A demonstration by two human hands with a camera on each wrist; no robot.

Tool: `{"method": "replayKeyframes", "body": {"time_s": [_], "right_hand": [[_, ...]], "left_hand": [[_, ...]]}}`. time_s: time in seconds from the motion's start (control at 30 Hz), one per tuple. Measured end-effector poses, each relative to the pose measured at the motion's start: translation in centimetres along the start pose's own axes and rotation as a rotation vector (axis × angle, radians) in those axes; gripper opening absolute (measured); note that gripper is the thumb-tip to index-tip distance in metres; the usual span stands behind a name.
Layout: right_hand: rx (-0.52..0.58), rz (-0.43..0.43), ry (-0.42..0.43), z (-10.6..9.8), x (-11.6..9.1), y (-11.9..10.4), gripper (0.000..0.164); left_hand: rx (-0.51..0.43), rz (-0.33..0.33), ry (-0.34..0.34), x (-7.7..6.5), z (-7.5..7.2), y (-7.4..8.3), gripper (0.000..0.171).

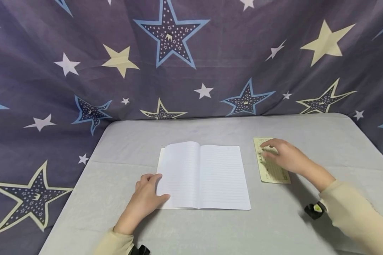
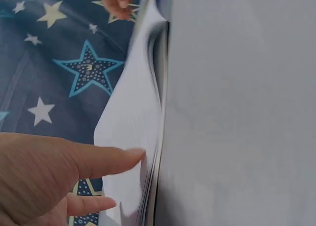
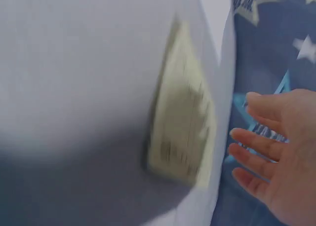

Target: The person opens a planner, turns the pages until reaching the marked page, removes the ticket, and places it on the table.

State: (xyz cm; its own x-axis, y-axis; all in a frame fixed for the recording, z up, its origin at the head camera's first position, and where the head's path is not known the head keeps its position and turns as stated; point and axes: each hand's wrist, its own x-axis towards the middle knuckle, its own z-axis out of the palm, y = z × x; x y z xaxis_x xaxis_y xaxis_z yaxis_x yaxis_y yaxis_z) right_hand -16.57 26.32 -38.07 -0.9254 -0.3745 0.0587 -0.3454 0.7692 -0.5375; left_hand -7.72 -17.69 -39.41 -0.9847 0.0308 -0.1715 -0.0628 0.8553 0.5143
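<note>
An open notebook with white ruled pages lies on the table, its left-hand pages bowed up near the spine. My left hand rests at its left edge; in the left wrist view the straight thumb lies over the page, with the stacked page edges beside it. To the right lies a thin yellow printed pad, like a form book. Over its upper part is my right hand, fingers spread and nothing held. The right wrist view shows those loosely bent fingers apart from the blurred pad.
A grey cloth covers the table. Behind and along the left side hangs a dark curtain with star prints. Black wrist devices show at both sleeves, such as the right one.
</note>
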Motion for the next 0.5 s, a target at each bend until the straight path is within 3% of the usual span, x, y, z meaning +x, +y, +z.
{"method": "replayKeyframes", "body": {"time_s": [0.13, 0.3, 0.5], "right_hand": [[-0.007, -0.096, -0.002, 1.6, -2.1, -2.4, 0.036], [-0.051, -0.211, -0.024, 4.0, -4.2, -4.9, 0.046], [-0.155, -0.206, -0.097, 5.9, -5.8, -6.6, 0.061]], "left_hand": [[-0.066, -0.031, -0.001, 0.2, 0.1, 0.4, 0.072], [-0.08, -0.051, 0.002, 0.4, 0.1, 0.5, 0.08], [-0.146, -0.062, -0.023, 0.6, 0.0, 0.1, 0.088]]}}
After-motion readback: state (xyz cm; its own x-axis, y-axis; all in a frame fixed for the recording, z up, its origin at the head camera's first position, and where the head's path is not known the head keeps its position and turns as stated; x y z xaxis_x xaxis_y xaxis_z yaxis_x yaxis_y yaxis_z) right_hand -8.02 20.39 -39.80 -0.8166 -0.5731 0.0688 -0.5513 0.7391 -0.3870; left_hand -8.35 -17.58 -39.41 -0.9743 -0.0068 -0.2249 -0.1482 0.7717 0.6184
